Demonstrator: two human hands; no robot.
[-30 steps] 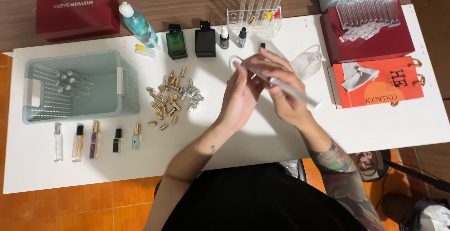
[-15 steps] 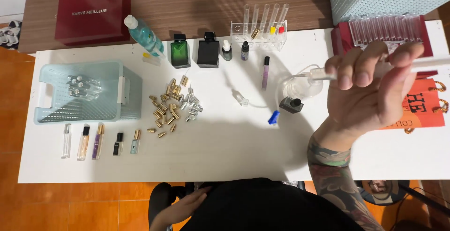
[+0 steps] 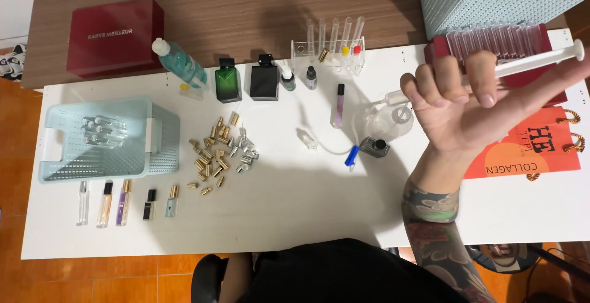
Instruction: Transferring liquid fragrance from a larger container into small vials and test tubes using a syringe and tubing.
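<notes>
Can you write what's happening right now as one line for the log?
right hand: raised, holding white syringe | left hand: out of view | white table: gold caps, green bottle

A small home workstation for decanting perfume is suggested: a white surface [image 3: 295, 217] is set on an orange tiled floor [image 3: 18, 278] against a wooden-topped unit [image 3: 246, 14]. Square scent bottles [image 3: 246, 80], a rack of clear tubes [image 3: 335, 48], a heap of gold and silver caps [image 3: 221, 152] and small filled vials [image 3: 123, 201] are laid out, beside a pale plastic basket [image 3: 104, 140]
</notes>
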